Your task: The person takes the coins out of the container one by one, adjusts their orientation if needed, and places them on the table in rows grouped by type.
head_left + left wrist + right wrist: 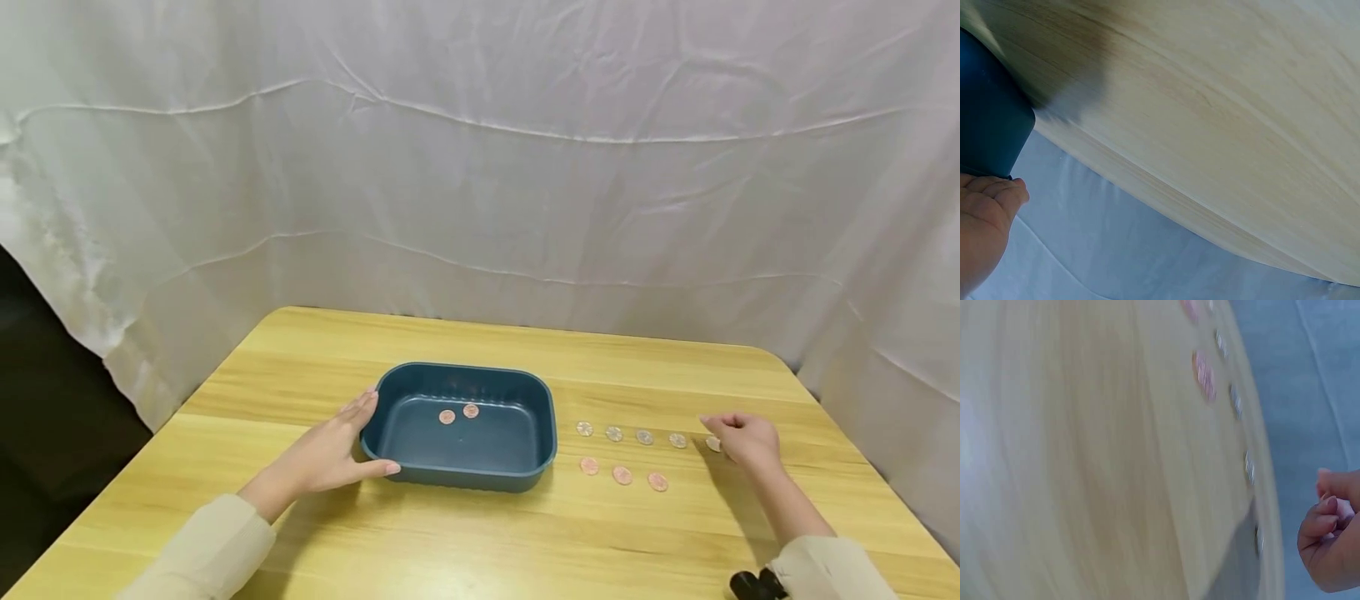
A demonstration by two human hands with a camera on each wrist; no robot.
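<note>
A dark blue rectangular plastic container [457,480] stands on the wooden table, with two copper-coloured coins [447,417] lying inside. My left hand [330,450] rests against its left end, the thumb along the near side and the straight fingers along the outer wall. In the left wrist view, fingertips touch the container's edge. Over the right end of a row of silver coins [645,437] hovers my right hand [746,437]. Its fingers are curled and no coin shows in them. The outermost silver coin [1259,540] lies beside it, partly covered in the head view.
Three copper-coloured coins [622,475] form a shorter row nearer me, right of the container. A pale fabric curtain [525,208] hangs behind the table [465,550] and along its sides. A black object [753,585] sits at my right sleeve.
</note>
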